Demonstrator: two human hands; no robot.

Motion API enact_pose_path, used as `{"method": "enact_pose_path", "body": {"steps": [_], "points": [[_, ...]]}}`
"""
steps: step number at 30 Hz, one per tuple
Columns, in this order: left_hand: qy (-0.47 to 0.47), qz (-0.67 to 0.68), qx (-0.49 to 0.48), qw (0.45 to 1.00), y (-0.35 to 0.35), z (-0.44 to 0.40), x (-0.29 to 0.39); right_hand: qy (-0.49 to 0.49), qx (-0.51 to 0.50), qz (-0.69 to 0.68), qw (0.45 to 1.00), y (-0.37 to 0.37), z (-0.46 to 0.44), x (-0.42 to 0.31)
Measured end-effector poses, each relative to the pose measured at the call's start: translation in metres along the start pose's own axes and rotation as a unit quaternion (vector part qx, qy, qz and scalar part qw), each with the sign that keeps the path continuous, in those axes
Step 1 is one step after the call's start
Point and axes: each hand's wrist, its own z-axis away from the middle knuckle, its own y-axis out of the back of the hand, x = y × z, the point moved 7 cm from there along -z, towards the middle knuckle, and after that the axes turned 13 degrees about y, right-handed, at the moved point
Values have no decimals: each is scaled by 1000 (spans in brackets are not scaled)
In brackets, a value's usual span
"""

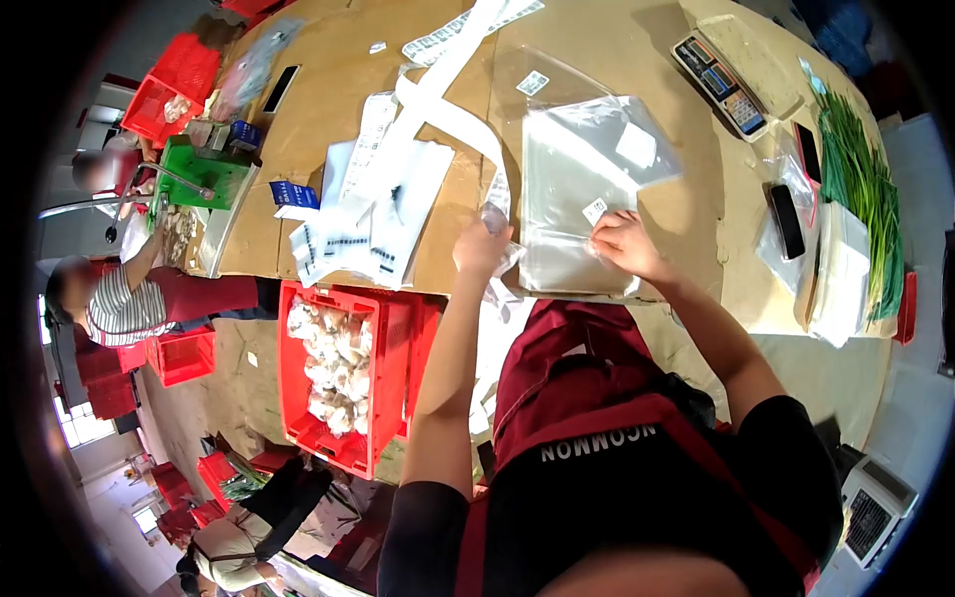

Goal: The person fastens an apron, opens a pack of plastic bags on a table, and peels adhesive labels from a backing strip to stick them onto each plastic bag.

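Near the front edge of the cardboard-covered table [676,224], a stack of clear plastic bags [562,189] lies flat. My right hand [625,242] is on the stack's lower right part, its fingers pressed together beside a small printed label [594,210]. What those fingers pinch, if anything, is too small to tell. My left hand [482,247] is closed around the lower end of a white label strip [463,124], just left of the stack. The strip runs up across the table. More bags with dark print [348,239] lie further left.
A scale [721,85], phones [785,221] and green stalks [856,189] are at the right. A red crate of garlic-like bulbs [333,373] stands below the table edge. A person in a striped top [124,303] is at the left, beside a green box [194,174].
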Motion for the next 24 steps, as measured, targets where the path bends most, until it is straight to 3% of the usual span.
{"method": "enact_pose_path", "body": {"steps": [2, 3, 5, 6, 7, 9, 10, 12, 14, 16, 18, 20, 22, 23, 24], "points": [[-2, -23, -43, 999, -13, -6, -4, -51, -1, -58, 997, -1, 1, 8], [14, -57, -14, 998, -12, -6, -8, -50, -23, -49, 997, 1, -1, 11], [1, -28, 10, 1000, -4, 1, -23, -293, 35, -252, 921, 9, 14, 45], [-10, -2, 32, 999, 4, 7, -33, -251, 233, -249, 906, 28, 25, 72], [-10, 33, 57, 998, 13, 15, -47, -234, 339, -241, 879, 59, 37, 101], [-19, 102, 88, 991, 23, 29, -80, -301, 551, -178, 758, 126, 53, 108], [-16, 98, 88, 991, 28, 39, -86, -250, 620, -164, 726, 136, 65, 122], [56, 85, 77, 992, 41, 49, -98, -261, 575, -117, 767, 141, 35, 82], [58, 64, 58, 995, 40, 51, -98, -229, 467, -121, 846, 106, 12, 61], [59, 24, 11, 998, 28, 57, -93, -89, 348, 32, 933, 82, -27, 16], [25, -63, -1, 998, 19, 61, -68, -53, 274, 64, 958, 53, -60, -13], [43, -119, -18, 992, 4, 57, -57, -36, 191, -35, 980, 11, -92, -14], [29, -125, -13, 992, -9, 51, -57, -58, 105, 16, 993, -29, -119, -10], [41, -143, -10, 989, -11, 48, -59, -59, 110, 16, 992, -35, -134, -12], [52, -163, -7, 985, -9, 47, -58, -111, 3, 26, 993, -55, -147, -6]]}}
